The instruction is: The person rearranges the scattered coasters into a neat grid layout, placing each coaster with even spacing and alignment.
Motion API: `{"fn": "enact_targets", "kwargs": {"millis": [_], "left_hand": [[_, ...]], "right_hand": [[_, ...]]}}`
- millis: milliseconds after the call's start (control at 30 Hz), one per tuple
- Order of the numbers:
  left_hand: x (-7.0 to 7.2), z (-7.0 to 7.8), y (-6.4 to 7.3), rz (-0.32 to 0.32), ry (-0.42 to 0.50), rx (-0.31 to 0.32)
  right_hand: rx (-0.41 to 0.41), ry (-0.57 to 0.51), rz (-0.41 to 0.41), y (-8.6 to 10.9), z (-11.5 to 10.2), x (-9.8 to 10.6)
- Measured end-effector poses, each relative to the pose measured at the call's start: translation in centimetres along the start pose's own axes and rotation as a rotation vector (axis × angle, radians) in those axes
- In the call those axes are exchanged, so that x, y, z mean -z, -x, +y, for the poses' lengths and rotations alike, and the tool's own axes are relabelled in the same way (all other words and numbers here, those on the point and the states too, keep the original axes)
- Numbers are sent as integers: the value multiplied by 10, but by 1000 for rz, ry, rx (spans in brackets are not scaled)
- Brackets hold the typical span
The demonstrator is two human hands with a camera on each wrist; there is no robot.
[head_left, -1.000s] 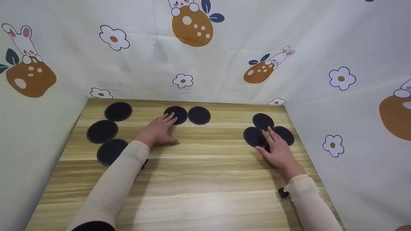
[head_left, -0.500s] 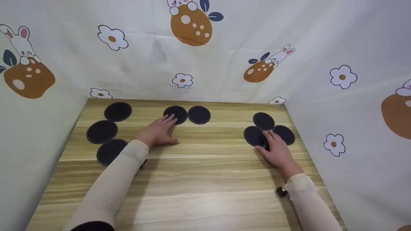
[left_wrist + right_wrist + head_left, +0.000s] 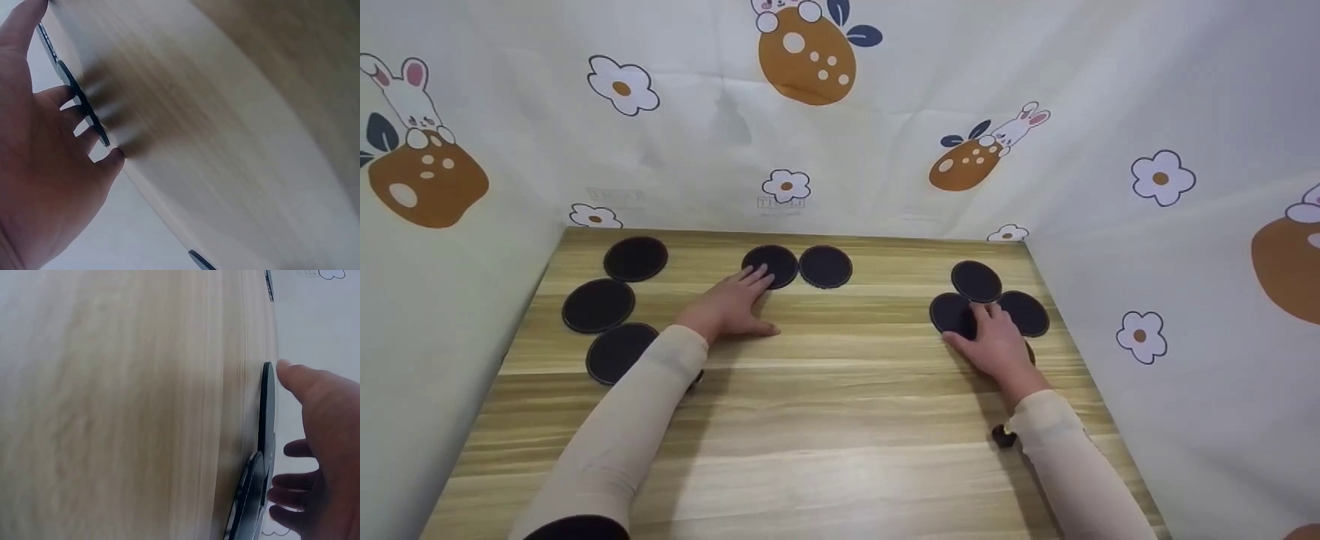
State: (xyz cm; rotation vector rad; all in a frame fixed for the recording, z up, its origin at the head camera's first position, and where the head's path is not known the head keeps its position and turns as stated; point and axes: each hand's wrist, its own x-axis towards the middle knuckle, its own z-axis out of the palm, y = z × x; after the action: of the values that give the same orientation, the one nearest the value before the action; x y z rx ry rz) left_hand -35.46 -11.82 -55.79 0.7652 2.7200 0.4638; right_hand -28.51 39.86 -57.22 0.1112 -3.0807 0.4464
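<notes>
My left hand [image 3: 727,304] lies with fingers spread and straight, fingertips resting on a black round coaster [image 3: 771,256] at the middle back; in the left wrist view they press on that coaster [image 3: 84,107]. A second coaster [image 3: 825,267] adjoins it on the right. My right hand [image 3: 997,341] hovers over a cluster at the back right, fingers loosely bent. Its thumb and fingertips are at the left coaster [image 3: 949,311] of the cluster. The back coaster [image 3: 976,280] and right coaster [image 3: 1026,315] lie just beyond. Another coaster [image 3: 1030,352] shows mostly hidden under the hand.
A curved column of coasters lies at the left: a back one [image 3: 635,259], a middle one [image 3: 598,306] and a front one [image 3: 619,352] partly covered by the left sleeve [image 3: 622,420]. Patterned cloth [image 3: 870,150] walls the wooden table [image 3: 825,435] on three sides.
The right hand has shifted slightly left, its fingers bending more, and uncovered part of a coaster behind it. The left hand has stayed put.
</notes>
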Motion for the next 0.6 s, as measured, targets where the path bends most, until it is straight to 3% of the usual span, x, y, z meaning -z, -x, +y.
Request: {"fn": "enact_targets", "kwargs": {"millis": [400,600], "left_hand": [[-1,1,0,-6,20,-5],[-6,-6,-6,-8,13,-1]], "right_hand": [[-15,-19,-10,-4,-5,-8],[-24,-69,-12,-8,-6,-11]]}}
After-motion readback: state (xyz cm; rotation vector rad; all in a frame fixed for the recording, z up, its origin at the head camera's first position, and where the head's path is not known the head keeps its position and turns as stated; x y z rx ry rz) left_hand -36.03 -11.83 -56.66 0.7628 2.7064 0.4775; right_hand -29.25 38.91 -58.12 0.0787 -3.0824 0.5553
